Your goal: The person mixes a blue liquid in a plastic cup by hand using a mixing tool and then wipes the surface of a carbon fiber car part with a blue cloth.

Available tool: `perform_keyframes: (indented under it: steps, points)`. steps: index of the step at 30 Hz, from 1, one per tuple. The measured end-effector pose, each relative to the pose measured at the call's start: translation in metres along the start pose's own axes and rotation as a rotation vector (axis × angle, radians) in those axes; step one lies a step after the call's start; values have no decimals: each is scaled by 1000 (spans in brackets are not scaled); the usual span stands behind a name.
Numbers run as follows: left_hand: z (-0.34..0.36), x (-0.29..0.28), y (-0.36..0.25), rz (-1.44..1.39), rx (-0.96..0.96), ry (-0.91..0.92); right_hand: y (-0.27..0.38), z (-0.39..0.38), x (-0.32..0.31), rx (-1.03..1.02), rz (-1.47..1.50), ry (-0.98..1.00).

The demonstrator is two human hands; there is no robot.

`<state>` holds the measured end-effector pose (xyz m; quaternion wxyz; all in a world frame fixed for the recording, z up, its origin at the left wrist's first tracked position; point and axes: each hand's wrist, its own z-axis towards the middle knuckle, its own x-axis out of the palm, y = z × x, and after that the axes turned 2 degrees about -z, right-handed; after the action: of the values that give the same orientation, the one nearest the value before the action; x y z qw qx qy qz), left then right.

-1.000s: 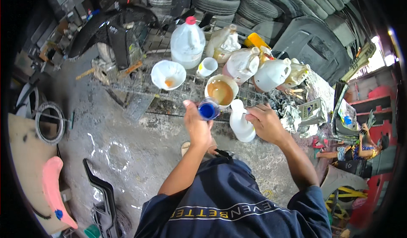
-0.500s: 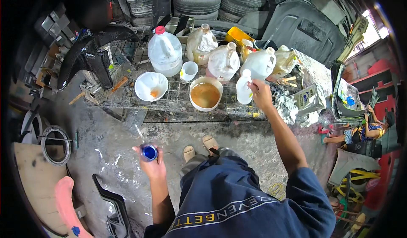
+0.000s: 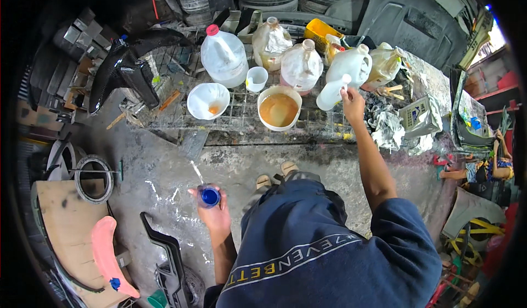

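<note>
Mid-frame, our right hand (image 3: 351,100) clamps a white bottle (image 3: 332,93) over the desk (image 3: 241,120), while our left hand (image 3: 215,213), lower left, grips a blue cup (image 3: 209,196); bowl (image 3: 279,109) already filled.

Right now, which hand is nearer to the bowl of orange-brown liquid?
Right. The right hand grips the small white bottle on the rack just right of the bowl of orange-brown liquid. The left hand holds a small blue cup low over the floor.

The right hand (image 3: 353,100) covers part of the small white plastic bottle (image 3: 331,94); clutter far right blurs at the rim.
</note>
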<state>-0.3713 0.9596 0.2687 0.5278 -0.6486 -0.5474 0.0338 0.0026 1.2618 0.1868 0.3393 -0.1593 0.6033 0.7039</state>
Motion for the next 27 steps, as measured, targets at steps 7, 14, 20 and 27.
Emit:
perform_keyframes:
  steps: [7,14,20,27]
  points:
    - [7,20,5,-93,-182,245,-49,-4,5,-74,345,-46]
    - [5,50,4,95,-143,386,-16,-8,14,-65,140,-24]
    - [12,83,2,145,-89,382,20,-21,8,-158,186,-115]
    - [11,101,0,136,11,319,145,-51,-57,-301,228,35]
